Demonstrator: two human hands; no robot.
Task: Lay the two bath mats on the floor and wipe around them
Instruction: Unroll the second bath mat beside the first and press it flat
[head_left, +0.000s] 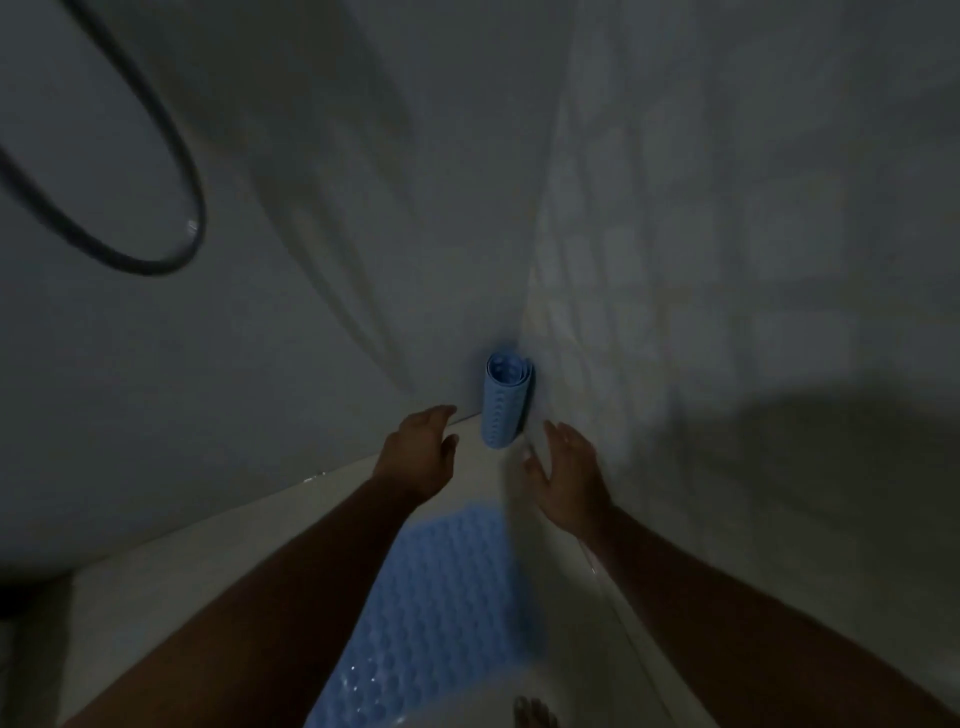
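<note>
A rolled blue bath mat (503, 400) stands upright in the far corner where two walls meet. My left hand (422, 451) is just left of its lower end, fingers apart, holding nothing. My right hand (567, 475) is just right of it, also spread and apart from the roll. A second blue bath mat (441, 597) with a bubble pattern lies flat on the pale floor (218, 571) between my forearms. The light is dim and the picture is blurred.
A dark shower hose (156, 244) loops down the wall at upper left. A pale tiled wall or curtain (727, 312) runs along the right. Toes of a bare foot (535, 714) show at the bottom edge, on the floor beside the flat mat.
</note>
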